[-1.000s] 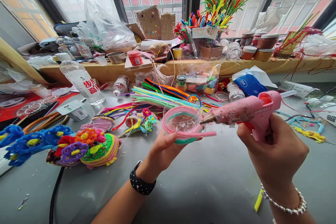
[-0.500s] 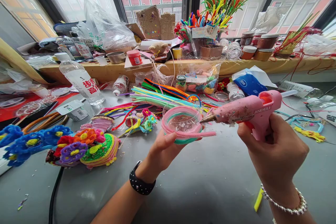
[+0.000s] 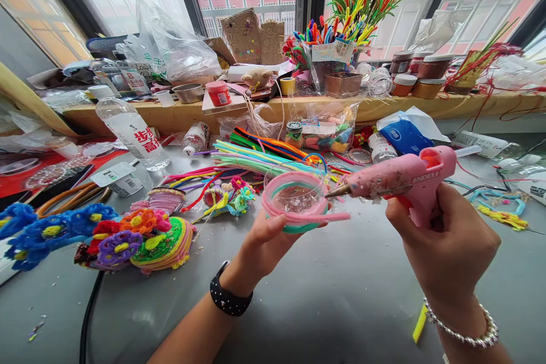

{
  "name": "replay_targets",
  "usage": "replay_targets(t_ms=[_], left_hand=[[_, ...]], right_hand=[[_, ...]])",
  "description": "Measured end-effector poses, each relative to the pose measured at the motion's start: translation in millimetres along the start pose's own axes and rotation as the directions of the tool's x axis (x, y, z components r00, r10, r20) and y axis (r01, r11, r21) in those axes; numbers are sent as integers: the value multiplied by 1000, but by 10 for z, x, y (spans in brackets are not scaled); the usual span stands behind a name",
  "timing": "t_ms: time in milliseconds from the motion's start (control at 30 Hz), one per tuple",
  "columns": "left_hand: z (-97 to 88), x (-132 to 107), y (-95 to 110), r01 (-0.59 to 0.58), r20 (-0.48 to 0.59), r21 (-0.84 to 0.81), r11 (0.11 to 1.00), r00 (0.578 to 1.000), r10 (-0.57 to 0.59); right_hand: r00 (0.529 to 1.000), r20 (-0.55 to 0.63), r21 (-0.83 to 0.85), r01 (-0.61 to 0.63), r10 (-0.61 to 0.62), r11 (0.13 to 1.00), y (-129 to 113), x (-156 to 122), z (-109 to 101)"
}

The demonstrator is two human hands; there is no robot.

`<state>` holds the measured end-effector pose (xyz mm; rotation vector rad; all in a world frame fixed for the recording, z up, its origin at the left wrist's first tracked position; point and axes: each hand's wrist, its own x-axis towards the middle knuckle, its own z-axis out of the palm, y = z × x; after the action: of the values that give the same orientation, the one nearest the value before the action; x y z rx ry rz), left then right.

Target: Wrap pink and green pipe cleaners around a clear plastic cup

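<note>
My left hand [image 3: 267, 242] grips a small clear plastic cup [image 3: 294, 200] from below. The cup is wrapped with pink and teal pipe cleaners, and a loose pink end sticks out to the right. My right hand [image 3: 443, 242] is closed round the handle of a pink hot glue gun [image 3: 398, 177]. The gun's metal nozzle points left and sits at the cup's right rim. Both hands hover above the grey table [image 3: 333, 301].
Pipe-cleaner flowers and coiled discs [image 3: 140, 236] lie at the left. A pile of coloured pipe cleaners [image 3: 256, 156], a water bottle [image 3: 130, 128] and a blue tissue pack [image 3: 405, 135] lie behind. The wooden sill holds jars, bags and a pipe-cleaner bouquet [image 3: 354, 8]. A black cable [image 3: 87, 318] runs down the front left.
The glue gun's nozzle has lifted very slightly at the cup's rim. Otherwise both hands and the cup stay in place.
</note>
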<state>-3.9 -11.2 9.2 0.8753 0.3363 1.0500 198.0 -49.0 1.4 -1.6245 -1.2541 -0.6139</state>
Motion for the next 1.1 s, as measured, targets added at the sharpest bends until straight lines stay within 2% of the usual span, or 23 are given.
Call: replay_targets(t_ms=[400, 733, 900, 1100], left_hand=[[-5, 0, -6, 2, -20, 53, 999, 1000, -1], [12, 17, -5, -3, -3, 2, 1000, 1000, 3], [-4, 11, -5, 7, 8, 33, 999, 1000, -7], [-42, 10, -9, 4, 52, -2, 1000, 999, -4]], right_hand=[[1000, -14, 7, 6, -6, 1000, -21, 15, 10], [1000, 0, 13, -3, 3, 1000, -10, 9, 26], [1000, -5, 15, 2, -2, 1000, -12, 17, 7], [1000, -15, 21, 27, -26, 999, 1, 6, 7]])
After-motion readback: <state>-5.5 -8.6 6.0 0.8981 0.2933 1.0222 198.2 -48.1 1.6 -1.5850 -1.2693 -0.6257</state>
